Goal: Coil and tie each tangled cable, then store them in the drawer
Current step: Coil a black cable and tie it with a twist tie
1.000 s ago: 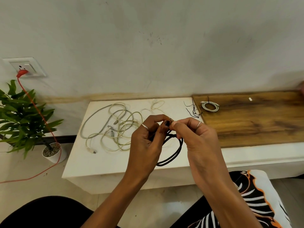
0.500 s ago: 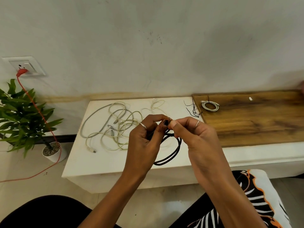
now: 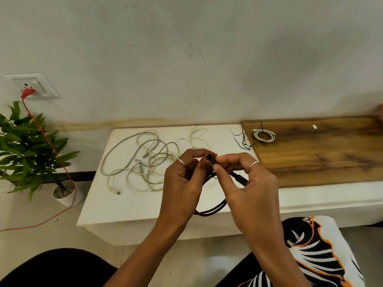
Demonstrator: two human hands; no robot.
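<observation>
Left hand (image 3: 182, 183): fingers curled, pinching the top of the black cable (image 3: 211, 210).
Right hand (image 3: 246, 183): pinching the same cable beside the left.
Black cable: coiled, held above the white surface (image 3: 99, 208).
Pale cables (image 3: 143, 162): tangled on the surface.
White coil (image 3: 263, 136): tied, on the wooden board (image 3: 321, 154).

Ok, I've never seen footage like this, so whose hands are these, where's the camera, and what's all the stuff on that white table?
No machine here: a person wears one camera on the head, looking forward and down. The left hand and right hand both pinch a coiled black cable, apparently tying it. On the white table lies a tangle of pale cables, with loose black ties near the wooden board. On the board sits a white cable, already coiled and tied. A potted plant stands at the left.
</observation>
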